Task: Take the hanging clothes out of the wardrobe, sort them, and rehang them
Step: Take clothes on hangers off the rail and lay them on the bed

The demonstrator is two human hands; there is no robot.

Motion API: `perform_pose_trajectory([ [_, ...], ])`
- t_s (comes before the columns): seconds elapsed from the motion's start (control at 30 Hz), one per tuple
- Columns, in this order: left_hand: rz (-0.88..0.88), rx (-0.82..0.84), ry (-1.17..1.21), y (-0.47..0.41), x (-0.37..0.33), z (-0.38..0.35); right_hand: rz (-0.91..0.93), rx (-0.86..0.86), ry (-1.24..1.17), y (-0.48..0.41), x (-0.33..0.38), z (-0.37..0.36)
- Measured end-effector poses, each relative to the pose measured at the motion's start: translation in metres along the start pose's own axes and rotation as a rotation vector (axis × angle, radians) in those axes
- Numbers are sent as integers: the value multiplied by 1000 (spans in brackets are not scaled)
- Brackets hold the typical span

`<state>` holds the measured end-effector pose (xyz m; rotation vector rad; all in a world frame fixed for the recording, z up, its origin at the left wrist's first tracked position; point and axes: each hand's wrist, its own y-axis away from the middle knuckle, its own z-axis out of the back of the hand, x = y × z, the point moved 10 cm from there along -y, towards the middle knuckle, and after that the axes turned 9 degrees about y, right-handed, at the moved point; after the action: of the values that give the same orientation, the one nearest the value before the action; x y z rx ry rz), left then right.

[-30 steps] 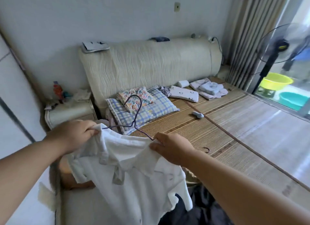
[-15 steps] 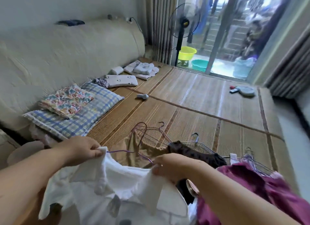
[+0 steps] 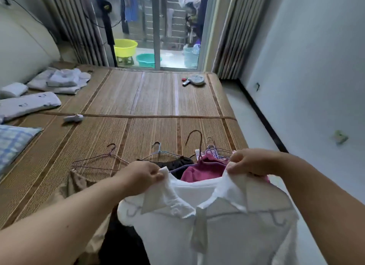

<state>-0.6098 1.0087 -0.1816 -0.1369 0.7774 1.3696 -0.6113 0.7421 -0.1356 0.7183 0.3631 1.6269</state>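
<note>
I hold a white collared shirt (image 3: 217,231) up in front of me, over the near edge of the bed. My left hand (image 3: 143,175) pinches the left side of its collar and my right hand (image 3: 250,162) pinches the right side. A thin wire hanger (image 3: 276,217) shows through the fabric at the shoulders. Behind the shirt lie a magenta garment (image 3: 205,169), a black garment (image 3: 173,163) and a tan garment (image 3: 79,183), with several wire hangers (image 3: 102,159) on the bamboo mat (image 3: 138,106).
Folded pale clothes (image 3: 61,80) and pillows (image 3: 25,104) lie at the left of the bed. A small white item (image 3: 73,118) sits mid-mat, a grey object (image 3: 195,80) at the far edge. Beyond the glass door stand a fan (image 3: 107,23) and basins (image 3: 125,47). Floor runs along the right wall.
My view has swung right from the headboard toward the balcony door. Both hands carried the white shirt to the right, over the pile of garments, still pinching its collar.
</note>
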Motion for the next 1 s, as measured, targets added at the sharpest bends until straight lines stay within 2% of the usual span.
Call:
perform_pose_trajectory([
  [0.1,-12,12,58,-45,-30,-26,-72,-131,-24,-22,-58,32],
  [0.23,5,14,72,-118,-54,-62,-105,-200,-4,-77,-126,49],
  [0.4,190,-37,291,-218,-58,-103,-136,-290,-38,-169,-207,48],
  [0.5,315,-102,398,-273,-48,-130,-175,-328,-61,-225,-251,35],
  [0.77,398,-123,465,-348,10,-204,-220,-318,-96,-351,-314,-41],
  [0.83,420,-85,417,-360,22,-224,-232,-338,-99,-373,-321,-62],
  [0.93,392,-41,148,-375,25,-241,-186,-447,-145,-390,-320,-77],
  [1.0,367,64,-15,-385,30,-266,-137,-481,-159,-397,-314,-91],
])
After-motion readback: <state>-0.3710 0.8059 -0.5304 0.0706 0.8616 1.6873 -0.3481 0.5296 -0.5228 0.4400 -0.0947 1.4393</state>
